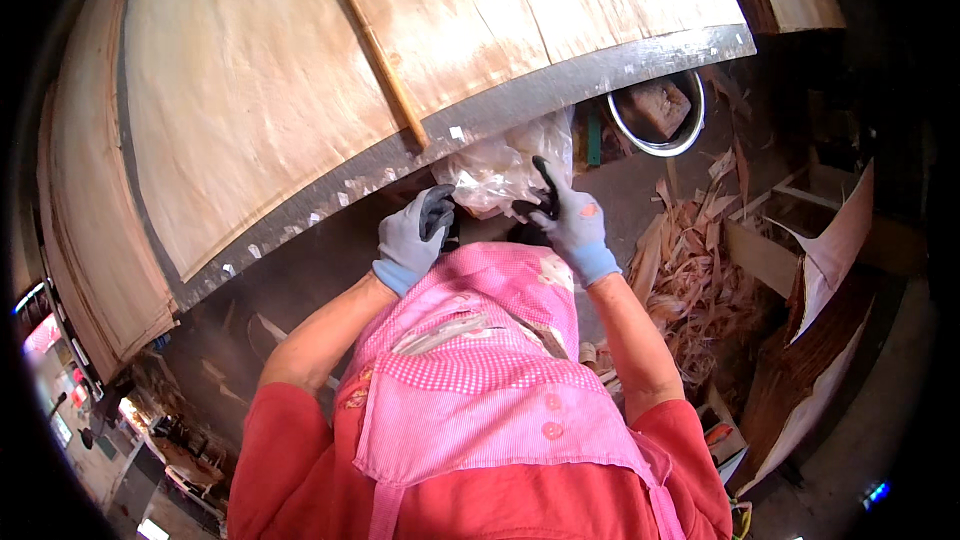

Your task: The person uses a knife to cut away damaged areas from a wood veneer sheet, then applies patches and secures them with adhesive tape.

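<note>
Okay, clear plastic [492, 175] first: its upper end is cut off from view by the dark front edge of the worktop [530, 98], and its lower end is hard to make out near the pink apron [490, 370]. Contents, if any, unclear through the glare. It looks thin, crumpled, shiny, whitish with a pinkish tint, bunched just under the worktop edge, between the two gloved hands. Left hand [412, 232]: fingers curled, dark fingertips just beside the plastic; can't tell whether it grips any. Right hand [573, 222]: loosely spread, thumb and index finger apart, not closed on anything; contact with the plastic unclear. Pale wood sheets [240, 90] on the worktop run out at the top, as does the stick [375, 50] lying across them.
</note>
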`<action>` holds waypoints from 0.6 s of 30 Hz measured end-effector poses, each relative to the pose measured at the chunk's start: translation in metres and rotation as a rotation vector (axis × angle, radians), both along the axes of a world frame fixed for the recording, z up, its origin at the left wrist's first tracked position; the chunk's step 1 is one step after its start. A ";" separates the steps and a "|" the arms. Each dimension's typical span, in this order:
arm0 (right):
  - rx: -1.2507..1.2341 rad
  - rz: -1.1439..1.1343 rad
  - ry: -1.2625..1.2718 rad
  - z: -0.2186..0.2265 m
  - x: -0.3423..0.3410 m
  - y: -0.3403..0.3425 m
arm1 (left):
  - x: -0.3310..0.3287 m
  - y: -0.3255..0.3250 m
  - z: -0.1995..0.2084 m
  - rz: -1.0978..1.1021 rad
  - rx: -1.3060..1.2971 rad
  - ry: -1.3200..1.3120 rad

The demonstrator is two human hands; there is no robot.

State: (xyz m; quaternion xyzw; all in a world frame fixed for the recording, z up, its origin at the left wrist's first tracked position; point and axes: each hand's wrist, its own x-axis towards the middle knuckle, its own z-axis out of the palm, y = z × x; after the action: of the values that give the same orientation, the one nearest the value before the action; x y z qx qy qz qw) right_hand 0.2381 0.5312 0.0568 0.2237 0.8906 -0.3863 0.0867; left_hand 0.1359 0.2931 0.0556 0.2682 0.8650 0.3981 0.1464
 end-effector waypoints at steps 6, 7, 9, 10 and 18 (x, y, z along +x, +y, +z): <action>-0.080 0.026 0.107 -0.003 -0.001 0.002 | 0.011 0.022 -0.002 -0.050 -0.097 -0.126; -0.170 -0.034 0.138 -0.002 0.000 0.009 | 0.009 0.027 -0.004 -0.019 -0.169 -0.117; -0.347 -0.134 0.173 0.002 0.002 0.028 | 0.008 0.034 -0.006 0.036 -0.186 -0.077; -0.405 -0.160 0.156 0.005 0.003 0.039 | 0.008 0.037 -0.007 0.066 -0.194 -0.076; -0.319 0.283 -0.015 0.003 -0.018 0.067 | 0.041 0.054 -0.001 0.565 0.197 -0.372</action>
State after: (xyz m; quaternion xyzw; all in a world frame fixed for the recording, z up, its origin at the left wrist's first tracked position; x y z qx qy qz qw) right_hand 0.2201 0.5987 0.0596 0.0826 0.8402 -0.5045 0.1811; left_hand 0.1766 0.3473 0.0543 -0.0461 0.8210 0.5464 0.1590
